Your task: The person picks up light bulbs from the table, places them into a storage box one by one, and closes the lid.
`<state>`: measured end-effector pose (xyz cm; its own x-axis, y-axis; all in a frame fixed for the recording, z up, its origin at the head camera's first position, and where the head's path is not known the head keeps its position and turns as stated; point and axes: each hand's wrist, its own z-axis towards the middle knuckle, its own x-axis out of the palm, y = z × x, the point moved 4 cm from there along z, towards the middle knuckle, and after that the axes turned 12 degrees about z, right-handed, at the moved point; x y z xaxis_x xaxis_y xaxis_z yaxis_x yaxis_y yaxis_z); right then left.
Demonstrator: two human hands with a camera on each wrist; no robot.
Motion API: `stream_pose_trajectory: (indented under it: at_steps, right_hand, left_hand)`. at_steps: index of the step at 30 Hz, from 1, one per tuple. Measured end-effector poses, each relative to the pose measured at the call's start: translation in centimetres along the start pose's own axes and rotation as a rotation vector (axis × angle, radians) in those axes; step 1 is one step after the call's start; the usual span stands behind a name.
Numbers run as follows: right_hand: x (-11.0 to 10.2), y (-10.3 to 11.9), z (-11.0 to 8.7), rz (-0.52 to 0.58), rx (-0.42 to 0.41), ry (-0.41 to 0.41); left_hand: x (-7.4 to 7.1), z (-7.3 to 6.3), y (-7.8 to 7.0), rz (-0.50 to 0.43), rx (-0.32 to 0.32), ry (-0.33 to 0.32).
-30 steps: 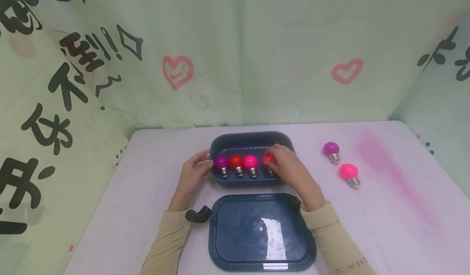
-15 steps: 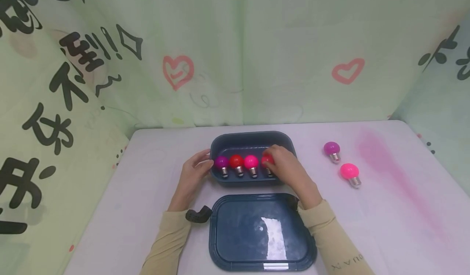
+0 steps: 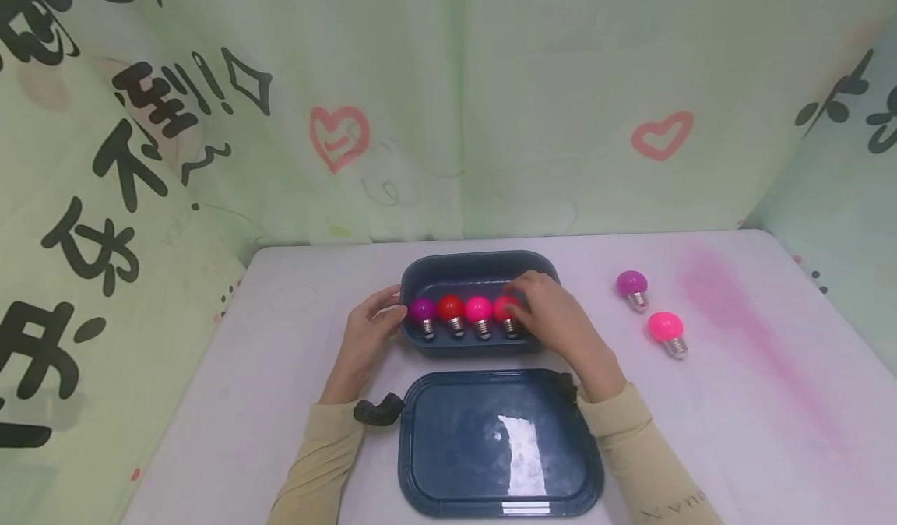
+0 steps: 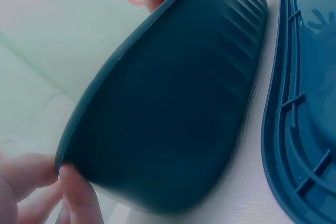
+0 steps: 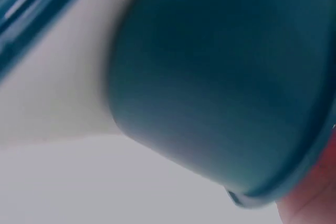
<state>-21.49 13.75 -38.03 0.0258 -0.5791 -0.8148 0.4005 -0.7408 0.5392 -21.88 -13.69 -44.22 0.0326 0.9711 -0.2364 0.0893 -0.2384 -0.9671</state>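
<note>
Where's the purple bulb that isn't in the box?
In the head view, the loose purple bulb lies on the table, right of the dark box, just beyond the loose pink bulb.

head: above, forward-down | wrists: close, facing bin (image 4: 163,98) from outside | shared: bin

Six bulbs (image 3: 479,308), that was the count: four in the one box (image 3: 469,350), two out on the one table (image 3: 231,400)! One lid (image 3: 476,447) lay there, plus two hands (image 3: 367,325) and, behind, two drawn hearts (image 3: 338,144).
</note>
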Motion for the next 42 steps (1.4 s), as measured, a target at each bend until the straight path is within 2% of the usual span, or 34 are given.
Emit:
stream_pose_trajectory:
  at_steps: [11,19,26,35,38,42]
  right_hand:
    - [-3.0,-0.8,-1.5,-0.009,0.019,-0.033]
    - [-5.0,-2.0,-2.9,-0.013,0.100,-0.031]
    - [-6.3,-3.6,-4.1,-0.059,0.078,-0.071]
    - [-7.5,-6.2,-5.9,-0.077,0.087,-0.077]
    - [-7.5,-7.2,-6.2,-0.085,0.091,-0.060]
    - [-7.6,-8.3,-6.3,-0.093,0.135,-0.017]
  left_hand:
    - [0.1,0.0,-0.1,0.015,-0.008,-0.011]
    - [0.0,-0.1,-0.2,0.009,-0.007,-0.011]
    - [0.0,0.0,0.0,-0.004,-0.012,-0.009]
    - [0.0,0.1,0.1,-0.023,-0.006,-0.005]
    - [0.0,0.1,0.1,-0.019,-0.009,-0.011]
    - [0.0,0.1,0.1,-0.023,-0.010,-0.014]
